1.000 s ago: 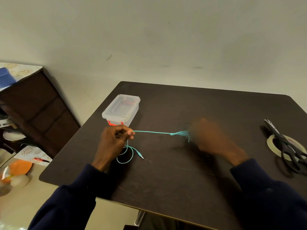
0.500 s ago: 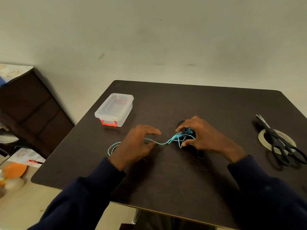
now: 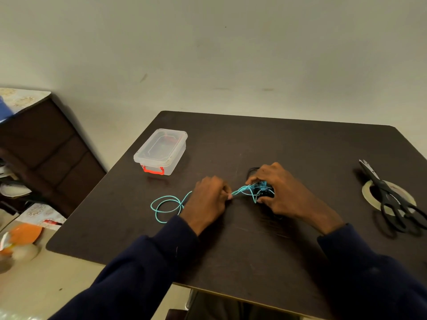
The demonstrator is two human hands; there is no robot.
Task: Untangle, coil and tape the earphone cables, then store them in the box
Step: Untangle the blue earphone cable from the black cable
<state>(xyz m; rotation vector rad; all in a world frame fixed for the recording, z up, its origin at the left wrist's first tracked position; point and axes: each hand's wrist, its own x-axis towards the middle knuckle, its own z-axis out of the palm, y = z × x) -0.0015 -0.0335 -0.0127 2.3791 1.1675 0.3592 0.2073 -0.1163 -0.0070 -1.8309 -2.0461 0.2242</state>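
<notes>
Left hand (image 3: 205, 199) nearer right hand (image 3: 282, 192) on teal cable (image 3: 241, 190), box (image 3: 161, 151) lidded

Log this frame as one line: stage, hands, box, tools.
stage: untangling | left hand: pinches turquoise cable | right hand: holds tangle | box: lid on | scissors: on tape roll, untouched

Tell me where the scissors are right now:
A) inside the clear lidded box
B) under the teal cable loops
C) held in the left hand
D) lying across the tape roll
D: the black scissors lie across the tape roll near the right edge of the table, well away from the box and the cables.
</notes>
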